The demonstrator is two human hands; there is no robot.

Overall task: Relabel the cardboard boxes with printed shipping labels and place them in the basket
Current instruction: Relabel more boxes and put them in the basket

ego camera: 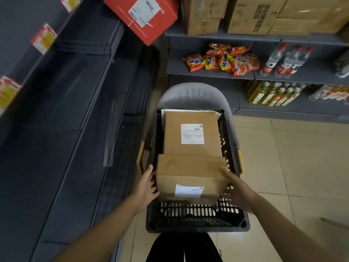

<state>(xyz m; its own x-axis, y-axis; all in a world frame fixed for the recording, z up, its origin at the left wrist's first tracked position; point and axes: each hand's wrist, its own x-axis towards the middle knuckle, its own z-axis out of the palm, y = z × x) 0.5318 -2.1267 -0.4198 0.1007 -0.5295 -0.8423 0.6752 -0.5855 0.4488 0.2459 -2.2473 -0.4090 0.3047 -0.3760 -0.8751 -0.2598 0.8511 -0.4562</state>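
Observation:
A black slatted basket (pixel 196 218) with yellow handles stands on a grey chair in front of me. Inside it at the far end lies a flat cardboard box (pixel 190 154) with a white shipping label on top. A smaller taped cardboard box (pixel 188 176) with a white label on its near face sits tilted over the basket's near half. My left hand (pixel 147 188) presses against its left side with the fingers straight. My right hand (pixel 236 190) is at its right side, fingers spread, touching the box's right corner.
A red box (pixel 151 21) with a label sits on the dark shelving (pixel 75 110) at the left. Shelves (pixel 302 76) ahead hold cardboard cartons, snack bags, water bottles and oil bottles. Beige tiled floor (pixel 292 176) lies to the right.

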